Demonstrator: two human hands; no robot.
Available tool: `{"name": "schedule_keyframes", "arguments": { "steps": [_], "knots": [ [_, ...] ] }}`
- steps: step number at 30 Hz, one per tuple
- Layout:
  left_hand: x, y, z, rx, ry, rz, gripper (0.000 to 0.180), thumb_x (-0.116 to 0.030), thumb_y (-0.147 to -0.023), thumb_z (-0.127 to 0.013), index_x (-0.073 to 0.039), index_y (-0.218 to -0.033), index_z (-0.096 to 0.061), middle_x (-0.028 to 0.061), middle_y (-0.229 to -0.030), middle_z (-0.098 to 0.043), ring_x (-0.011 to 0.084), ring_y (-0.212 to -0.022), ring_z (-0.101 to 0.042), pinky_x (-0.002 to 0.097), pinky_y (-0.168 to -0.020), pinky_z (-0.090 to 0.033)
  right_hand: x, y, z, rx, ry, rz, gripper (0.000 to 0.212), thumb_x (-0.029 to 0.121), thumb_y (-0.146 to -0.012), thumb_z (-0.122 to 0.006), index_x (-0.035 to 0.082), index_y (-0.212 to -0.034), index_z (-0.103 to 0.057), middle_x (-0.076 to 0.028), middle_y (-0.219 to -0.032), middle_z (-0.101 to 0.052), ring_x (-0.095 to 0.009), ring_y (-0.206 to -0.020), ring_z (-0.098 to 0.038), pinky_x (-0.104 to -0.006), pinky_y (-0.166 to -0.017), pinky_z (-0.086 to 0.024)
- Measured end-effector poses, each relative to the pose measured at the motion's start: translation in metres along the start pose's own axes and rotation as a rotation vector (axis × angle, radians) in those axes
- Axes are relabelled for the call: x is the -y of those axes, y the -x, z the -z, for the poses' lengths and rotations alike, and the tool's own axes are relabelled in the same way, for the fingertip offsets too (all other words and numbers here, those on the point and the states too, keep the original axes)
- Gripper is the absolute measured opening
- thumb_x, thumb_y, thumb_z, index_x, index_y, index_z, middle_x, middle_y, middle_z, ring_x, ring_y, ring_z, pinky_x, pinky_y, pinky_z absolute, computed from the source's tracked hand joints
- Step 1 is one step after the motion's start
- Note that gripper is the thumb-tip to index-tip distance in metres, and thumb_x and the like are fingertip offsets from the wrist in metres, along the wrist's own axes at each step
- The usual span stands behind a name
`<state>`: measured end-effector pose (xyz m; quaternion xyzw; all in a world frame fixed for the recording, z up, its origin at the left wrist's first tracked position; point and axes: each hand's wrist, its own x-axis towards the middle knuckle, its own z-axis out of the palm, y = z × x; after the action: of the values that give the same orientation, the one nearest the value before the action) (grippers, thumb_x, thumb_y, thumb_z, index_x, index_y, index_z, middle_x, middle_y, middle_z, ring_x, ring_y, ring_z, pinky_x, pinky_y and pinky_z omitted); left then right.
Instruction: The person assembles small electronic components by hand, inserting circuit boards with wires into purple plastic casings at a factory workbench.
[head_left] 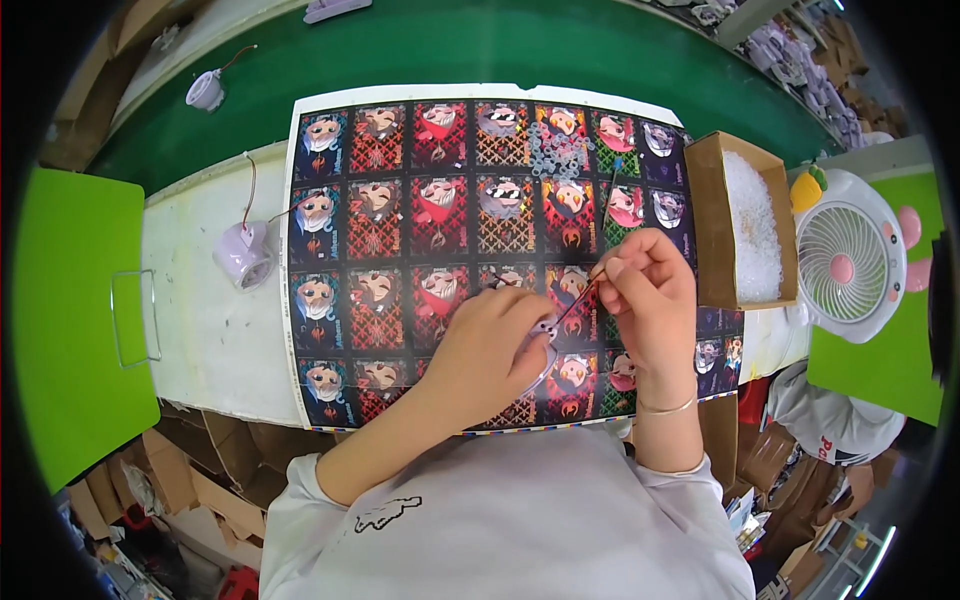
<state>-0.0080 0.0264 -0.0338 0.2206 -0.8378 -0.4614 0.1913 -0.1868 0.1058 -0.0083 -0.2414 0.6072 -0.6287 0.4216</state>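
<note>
Toward the near bench [185, 345] edge, a lilac part [541, 327] is held in the left hand [490, 340], a wire [577, 303] pinched in the right hand [645, 290]; if overpulled, it could be snapped

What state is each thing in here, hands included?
Left fingers: closed around the lilac part, partly hiding it.
Right fingers: pinching the wire.
Wire: nearly straight between the hands.
Sheet: flat, uncut.
Rings: loose, piled on the sheet.
Box: open, filled with clear bits.
Near cup: wired.
Far cup: wired.
Fan: cannot tell whether running.
</note>
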Motion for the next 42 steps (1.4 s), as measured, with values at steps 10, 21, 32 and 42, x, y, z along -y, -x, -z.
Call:
{"name": "schedule_keyframes", "arguments": {
  "steps": [10,21,32,42],
  "knots": [
    [0.013,-0.001,-0.014,-0.092,0.225,0.032,0.027,-0.004,-0.083,-0.055,0.002,-0.108,-0.065,0.0178,-0.098,-0.064,0.0367,-0.086,-0.060,0.0448,-0.081,-0.047,-0.027,0.026,-0.001,0.115,0.076,-0.113,0.013,-0.004,-0.091,-0.056,0.000,-0.095,-0.067,-0.005,-0.091,-0.064,-0.008,-0.071,-0.054,-0.0211,-0.063,-0.044],
    [0.010,-0.003,-0.015,-0.095,0.175,0.029,0.033,-0.004,-0.081,-0.054,0.001,-0.112,-0.065,0.0153,-0.094,-0.066,0.0317,-0.087,-0.060,0.0398,-0.077,-0.048,-0.009,0.022,-0.011,0.294,0.822,0.624,0.026,-0.012,-0.073,-0.060,-0.001,-0.096,-0.067,-0.014,-0.090,-0.059,-0.028,-0.076,-0.060,-0.0348,-0.064,-0.050],
    [0.010,0.001,-0.017,-0.110,0.221,0.051,0.033,0.001,-0.082,-0.055,-0.001,-0.113,-0.066,0.0137,-0.094,-0.065,0.0282,-0.087,-0.060,0.0363,-0.073,-0.049,-0.007,-0.068,0.039,0.104,1.587,0.737,0.025,0.003,-0.079,-0.061,0.005,-0.104,-0.066,-0.010,-0.096,-0.054,-0.030,-0.093,-0.052,-0.0382,-0.078,-0.046],
    [0.011,0.001,-0.023,-0.208,0.260,0.101,0.033,-0.005,-0.080,-0.060,0.000,-0.113,-0.065,0.0144,-0.093,-0.062,0.0326,-0.091,-0.055,0.0420,-0.080,-0.045,-0.007,0.023,0.008,0.298,0.995,0.554,0.017,-0.010,-0.081,-0.059,0.000,-0.092,-0.051,-0.016,-0.087,-0.053,-0.036,-0.079,-0.057,-0.0424,-0.069,-0.048]
  ]
}}
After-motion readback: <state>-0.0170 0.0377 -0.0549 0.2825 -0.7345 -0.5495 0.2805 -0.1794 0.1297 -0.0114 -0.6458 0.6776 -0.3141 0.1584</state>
